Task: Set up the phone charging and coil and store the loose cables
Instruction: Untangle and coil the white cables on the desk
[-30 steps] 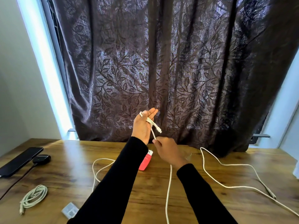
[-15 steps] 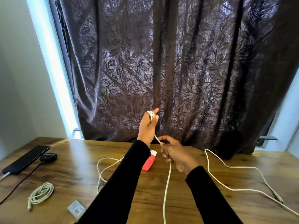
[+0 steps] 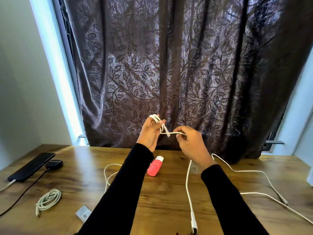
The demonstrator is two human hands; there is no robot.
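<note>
My left hand [image 3: 149,132] is raised above the wooden table [image 3: 160,192] with loops of a white cable [image 3: 171,133] wound around its fingers. My right hand [image 3: 193,145] pinches the same cable a short way to the right, so a short length runs taut between the hands. The cable's loose part [image 3: 188,192] hangs down from my right hand and trails to the front edge. A black phone [image 3: 32,166] lies at the far left with a plug in its near end. A coiled pale cable [image 3: 48,200] rests at the front left.
A red bottle [image 3: 155,166] lies under my hands. Another long white cable [image 3: 254,173] snakes across the right side. A black charger puck [image 3: 54,164] sits by the phone with a dark cord [image 3: 23,193]. A small clear packet [image 3: 83,214] lies near the front. A dark curtain [image 3: 177,73] hangs behind.
My right hand rose and swung to the right, pulling the cable sideways from my left hand. Another turn of cable now sits on my left fingers.
</note>
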